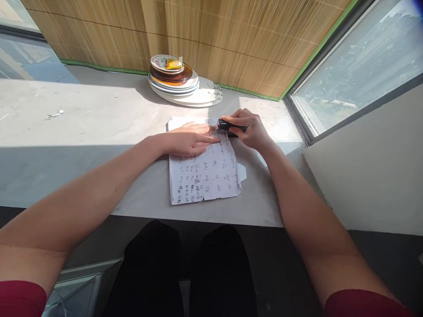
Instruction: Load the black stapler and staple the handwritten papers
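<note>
A black stapler [225, 126] is gripped in my right hand [250, 127], its jaw end over the right edge of the handwritten paper [211, 176]. Flat on the upper part of that paper lies my left hand [190, 140], its fingers stretched out towards the stapler. The paper rests on the pale sill, with handwriting across it and a small tear at its near edge. At its right side a white corner of another sheet [242, 171] sticks out from beneath.
Stacked plates [173, 90] stand behind the paper, a yellow wrapper [173, 64] on top. A bamboo blind [198, 31] hangs at the back. Paper scraps [54, 114] lie at left. The window frame [299, 116] and a white wall [370, 163] bound the right side.
</note>
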### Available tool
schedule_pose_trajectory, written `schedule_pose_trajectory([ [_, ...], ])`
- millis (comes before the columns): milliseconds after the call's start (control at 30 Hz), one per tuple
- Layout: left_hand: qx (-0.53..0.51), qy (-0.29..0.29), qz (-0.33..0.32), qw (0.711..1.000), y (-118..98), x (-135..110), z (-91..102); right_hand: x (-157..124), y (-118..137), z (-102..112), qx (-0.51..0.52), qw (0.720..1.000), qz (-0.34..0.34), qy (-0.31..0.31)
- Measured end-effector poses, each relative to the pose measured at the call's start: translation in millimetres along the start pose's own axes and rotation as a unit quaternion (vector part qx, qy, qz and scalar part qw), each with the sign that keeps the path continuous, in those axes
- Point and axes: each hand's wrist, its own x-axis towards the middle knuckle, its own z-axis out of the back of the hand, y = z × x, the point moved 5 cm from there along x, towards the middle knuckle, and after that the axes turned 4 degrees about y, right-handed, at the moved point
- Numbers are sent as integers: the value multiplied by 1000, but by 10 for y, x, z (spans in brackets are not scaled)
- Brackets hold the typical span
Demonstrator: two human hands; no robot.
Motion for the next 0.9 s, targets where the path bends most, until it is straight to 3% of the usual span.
schedule_pose_trajectory([
  [200,13,8,-15,1000,-86,30,20,13,36,-1,-5,1000,3,2],
  [500,-14,-18,3,1000,56,4,-14,81,6,-45,-10,999,-22,32],
  [700,30,-1,-3,1000,5,28,-9,72,105,-147,-93,994,-24,45],
  [900,18,-6,-1,1000,44,-1,8,-22,44,51,-151,988,-16,-10],
])
